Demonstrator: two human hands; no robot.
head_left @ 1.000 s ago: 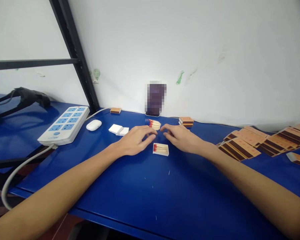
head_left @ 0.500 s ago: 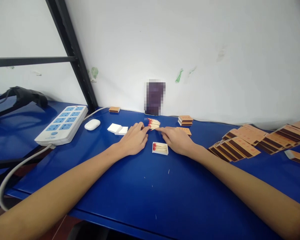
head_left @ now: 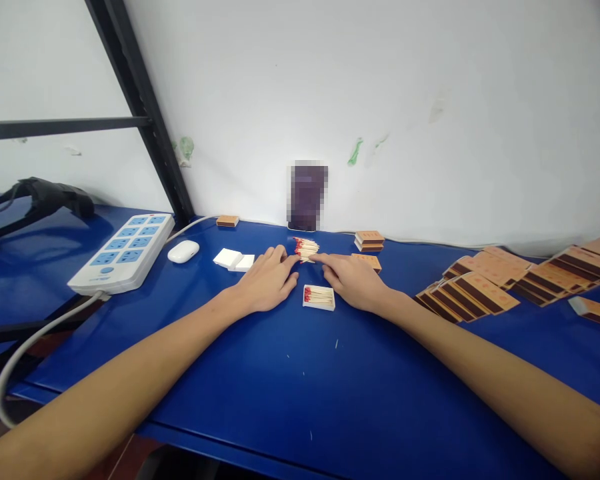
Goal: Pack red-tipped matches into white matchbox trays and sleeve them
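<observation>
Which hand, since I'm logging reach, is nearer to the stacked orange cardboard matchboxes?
Right. The right hand is in front of the stacked matchboxes, slightly to their left; the left hand is farther left, beside the red-tipped wooden matches.

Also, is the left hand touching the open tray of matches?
Apart: the head view shows a strip of blue table between the left hand and the tray.

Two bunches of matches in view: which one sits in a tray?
The nearer bunch, in the white tray. The farther bunch lies loose on the blue table, near the index fingertips of the left hand and right hand.
</observation>
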